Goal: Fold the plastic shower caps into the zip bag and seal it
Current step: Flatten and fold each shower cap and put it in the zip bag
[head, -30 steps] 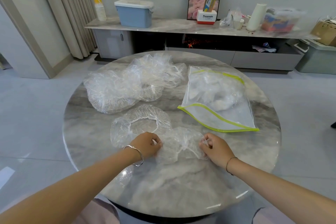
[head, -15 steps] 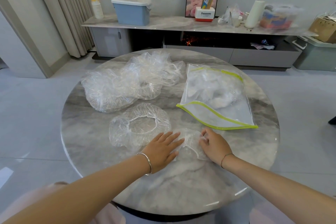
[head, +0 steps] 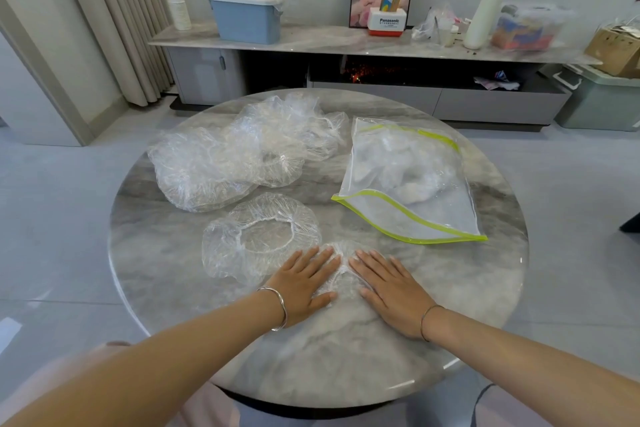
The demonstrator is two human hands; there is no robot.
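Plastic cap point(head: 341, 251) lies pressed under left hand point(head: 304, 288) and right hand point(head: 391, 291), both flat, gripping nothing, near table point(head: 311, 374) front edge.

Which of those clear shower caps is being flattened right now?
The folded cap nearest the person, pressed under the flat left hand and right hand. The round cap beside it and the heap behind lie puffed and unfolded.

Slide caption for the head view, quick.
Left hand and right hand press a shower cap flat on the marble table, beside another cap, a cap pile and the zip bag.
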